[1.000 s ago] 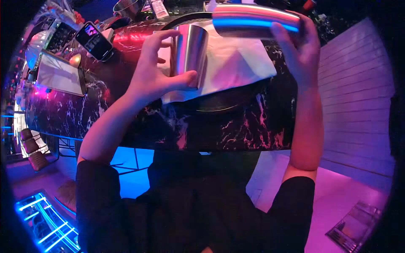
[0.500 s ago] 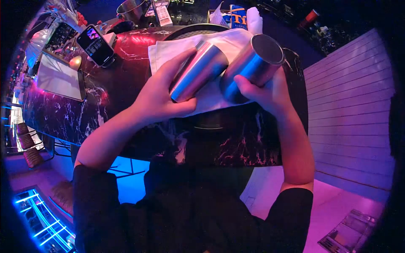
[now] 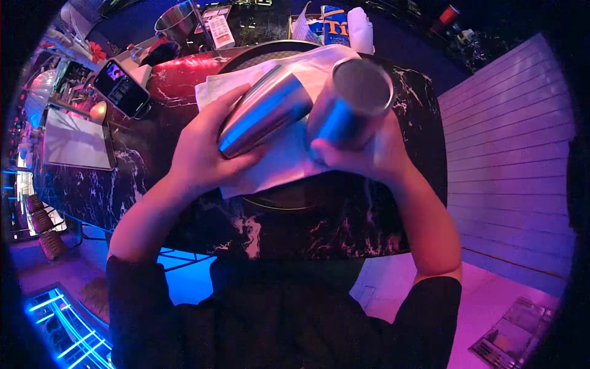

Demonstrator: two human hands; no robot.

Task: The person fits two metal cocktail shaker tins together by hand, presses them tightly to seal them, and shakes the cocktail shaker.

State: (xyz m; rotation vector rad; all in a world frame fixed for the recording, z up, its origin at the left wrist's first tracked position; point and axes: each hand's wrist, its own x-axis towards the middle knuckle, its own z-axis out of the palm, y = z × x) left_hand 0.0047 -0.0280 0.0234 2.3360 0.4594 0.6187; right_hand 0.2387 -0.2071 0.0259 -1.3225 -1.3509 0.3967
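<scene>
My left hand is wrapped round a shiny metal cup, which tilts up to the right. My right hand grips a second, wider metal cup whose round end faces up; it is slightly blurred. The two cups are close together over a white cloth. Under the cloth lies a round dark tray, with its rim showing at front and back.
The dark marbled table bears a phone and a white pad at the left. Behind are a metal bucket, a printed card, a blue packet and a white roll.
Both hands have brought the cups together over the cloth. The right cup has come left and down from a nearly level position; the left cup has gone from upright to tilted.
</scene>
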